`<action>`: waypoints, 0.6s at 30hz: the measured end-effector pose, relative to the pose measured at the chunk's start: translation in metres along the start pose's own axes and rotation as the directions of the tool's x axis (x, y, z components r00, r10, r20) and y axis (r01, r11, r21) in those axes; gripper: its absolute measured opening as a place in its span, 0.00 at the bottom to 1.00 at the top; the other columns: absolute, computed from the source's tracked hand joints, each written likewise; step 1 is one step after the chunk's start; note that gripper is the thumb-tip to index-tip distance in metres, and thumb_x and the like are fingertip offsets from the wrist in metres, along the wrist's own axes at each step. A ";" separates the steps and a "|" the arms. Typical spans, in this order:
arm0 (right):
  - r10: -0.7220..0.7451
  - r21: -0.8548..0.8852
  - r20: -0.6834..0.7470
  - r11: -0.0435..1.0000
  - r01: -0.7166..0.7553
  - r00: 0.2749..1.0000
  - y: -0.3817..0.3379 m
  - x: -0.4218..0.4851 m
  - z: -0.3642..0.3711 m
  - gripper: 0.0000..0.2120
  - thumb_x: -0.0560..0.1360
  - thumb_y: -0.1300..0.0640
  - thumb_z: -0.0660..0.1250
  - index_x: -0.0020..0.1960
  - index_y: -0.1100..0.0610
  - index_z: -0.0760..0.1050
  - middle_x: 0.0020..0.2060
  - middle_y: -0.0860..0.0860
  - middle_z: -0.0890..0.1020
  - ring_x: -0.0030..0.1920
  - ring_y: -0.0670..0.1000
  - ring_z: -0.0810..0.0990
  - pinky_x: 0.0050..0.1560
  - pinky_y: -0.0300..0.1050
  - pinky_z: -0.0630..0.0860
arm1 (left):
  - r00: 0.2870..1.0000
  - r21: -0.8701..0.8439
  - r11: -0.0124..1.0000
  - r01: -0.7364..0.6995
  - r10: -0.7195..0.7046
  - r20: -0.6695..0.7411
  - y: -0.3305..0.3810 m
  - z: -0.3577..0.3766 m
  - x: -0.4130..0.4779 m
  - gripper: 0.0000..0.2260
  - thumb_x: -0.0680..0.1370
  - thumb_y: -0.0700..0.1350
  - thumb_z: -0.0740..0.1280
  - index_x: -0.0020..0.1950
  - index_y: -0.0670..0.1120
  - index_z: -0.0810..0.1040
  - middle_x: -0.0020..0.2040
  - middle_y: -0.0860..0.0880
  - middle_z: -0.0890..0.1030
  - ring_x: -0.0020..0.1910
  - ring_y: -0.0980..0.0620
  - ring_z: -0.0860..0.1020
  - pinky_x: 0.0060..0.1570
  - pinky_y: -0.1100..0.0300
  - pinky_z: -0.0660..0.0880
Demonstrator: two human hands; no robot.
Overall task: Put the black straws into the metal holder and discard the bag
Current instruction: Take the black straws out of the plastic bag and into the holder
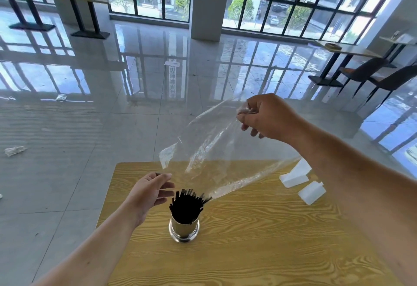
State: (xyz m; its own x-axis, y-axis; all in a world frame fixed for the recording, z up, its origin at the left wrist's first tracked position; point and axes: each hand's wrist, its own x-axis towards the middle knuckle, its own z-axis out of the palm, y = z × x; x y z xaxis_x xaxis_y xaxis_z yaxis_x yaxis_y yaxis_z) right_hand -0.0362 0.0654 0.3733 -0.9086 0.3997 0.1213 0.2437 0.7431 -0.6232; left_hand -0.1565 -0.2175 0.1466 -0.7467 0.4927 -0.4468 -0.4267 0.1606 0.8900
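Wood-grain table [248,252] carries the metal holder [184,229], black straws [186,204] standing inside; a white plastic bottle [312,192] and a white block [293,176] lie far right.

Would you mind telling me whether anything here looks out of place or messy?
Yes: crumpled scraps lie on the floor left of the table, which looks like litter. The straws stand in the holder but splay unevenly, a few leaning toward the bag.

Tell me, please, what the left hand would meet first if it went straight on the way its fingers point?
Probably the tops of the thin black straws in the shiny cylindrical metal holder, beyond the left hand; the clear plastic bag above may brush it first, as depth is unclear.
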 end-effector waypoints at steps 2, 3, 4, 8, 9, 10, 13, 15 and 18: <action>0.011 0.008 -0.026 1.000 -0.011 1.000 0.005 -0.003 -0.014 0.05 0.81 0.56 0.73 0.45 0.52 0.83 0.36 0.46 0.88 0.32 0.48 0.87 0.29 0.40 0.81 | 1.000 0.036 0.999 -0.016 0.016 0.017 0.007 0.004 -0.001 0.11 0.81 0.53 0.73 0.56 0.47 0.81 0.51 0.46 0.90 0.48 0.47 0.89 0.52 0.50 0.79; 0.020 0.019 -0.043 1.000 -0.019 0.999 0.008 -0.005 -0.022 0.05 0.81 0.56 0.73 0.46 0.54 0.83 0.36 0.46 0.88 0.32 0.48 0.87 0.29 0.41 0.81 | 0.999 0.056 0.998 -0.024 0.023 0.027 0.011 0.006 -0.001 0.12 0.80 0.53 0.73 0.57 0.47 0.81 0.51 0.46 0.90 0.49 0.47 0.89 0.53 0.50 0.80; 0.033 0.037 -0.061 0.999 -0.031 0.998 0.012 -0.008 -0.029 0.05 0.81 0.57 0.73 0.47 0.55 0.83 0.36 0.46 0.89 0.32 0.48 0.86 0.30 0.41 0.82 | 0.999 0.073 0.997 -0.032 0.029 0.033 0.015 0.009 -0.002 0.12 0.80 0.53 0.73 0.58 0.47 0.81 0.51 0.47 0.90 0.49 0.47 0.89 0.54 0.50 0.80; 0.089 0.123 -0.106 0.989 -0.076 0.990 0.024 -0.017 -0.057 0.06 0.81 0.58 0.73 0.48 0.60 0.83 0.37 0.49 0.89 0.31 0.49 0.85 0.30 0.41 0.82 | 0.997 0.113 0.992 -0.058 0.051 0.057 0.032 0.022 -0.002 0.12 0.80 0.52 0.73 0.58 0.46 0.82 0.51 0.47 0.90 0.48 0.48 0.89 0.54 0.50 0.80; 0.100 0.153 -0.115 0.985 -0.082 0.988 0.026 -0.019 -0.062 0.06 0.81 0.58 0.73 0.48 0.61 0.83 0.36 0.50 0.89 0.31 0.49 0.85 0.30 0.42 0.82 | 0.996 0.119 0.991 -0.063 0.055 0.066 0.035 0.026 -0.001 0.12 0.80 0.52 0.74 0.58 0.46 0.82 0.51 0.46 0.90 0.47 0.48 0.88 0.53 0.51 0.80; 0.109 0.180 -0.125 0.980 -0.086 0.986 0.029 -0.022 -0.067 0.06 0.81 0.59 0.73 0.48 0.61 0.83 0.36 0.51 0.89 0.30 0.49 0.84 0.30 0.42 0.82 | 0.996 0.125 0.990 -0.067 0.058 0.074 0.039 0.030 -0.001 0.12 0.80 0.52 0.74 0.58 0.46 0.81 0.51 0.46 0.89 0.47 0.49 0.88 0.52 0.52 0.79; 0.129 0.270 -0.168 0.960 -0.081 0.977 0.038 -0.027 -0.080 0.04 0.81 0.60 0.73 0.49 0.60 0.84 0.36 0.52 0.89 0.30 0.50 0.84 0.29 0.43 0.81 | 0.992 0.175 0.981 -0.082 0.064 0.106 0.048 0.042 -0.001 0.13 0.79 0.52 0.75 0.58 0.46 0.81 0.50 0.47 0.90 0.45 0.50 0.88 0.49 0.53 0.79; 0.147 0.345 -0.199 0.936 -0.071 0.969 0.044 -0.030 -0.085 0.03 0.81 0.61 0.73 0.49 0.60 0.83 0.36 0.53 0.89 0.29 0.50 0.84 0.28 0.43 0.81 | 0.989 0.235 0.967 -0.100 0.070 0.132 0.053 0.048 0.000 0.14 0.78 0.53 0.76 0.58 0.46 0.81 0.49 0.48 0.90 0.44 0.51 0.88 0.48 0.55 0.78; 0.168 0.420 -0.225 0.906 -0.060 0.960 0.055 -0.036 -0.086 0.03 0.81 0.61 0.72 0.49 0.59 0.83 0.37 0.56 0.89 0.30 0.52 0.84 0.29 0.44 0.80 | 0.985 0.301 0.944 -0.136 0.096 0.146 0.062 0.054 0.001 0.15 0.77 0.52 0.77 0.57 0.45 0.81 0.47 0.49 0.90 0.42 0.52 0.87 0.44 0.56 0.77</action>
State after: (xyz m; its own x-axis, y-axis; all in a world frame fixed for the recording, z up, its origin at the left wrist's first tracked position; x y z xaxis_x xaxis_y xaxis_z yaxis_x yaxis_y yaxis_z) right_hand 0.0393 0.1378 0.4014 -0.7547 0.6294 0.1853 0.1333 0.4237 -0.8959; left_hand -0.1566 -0.1611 0.2060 -0.7017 0.6253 -0.3416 -0.1476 0.3415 0.9282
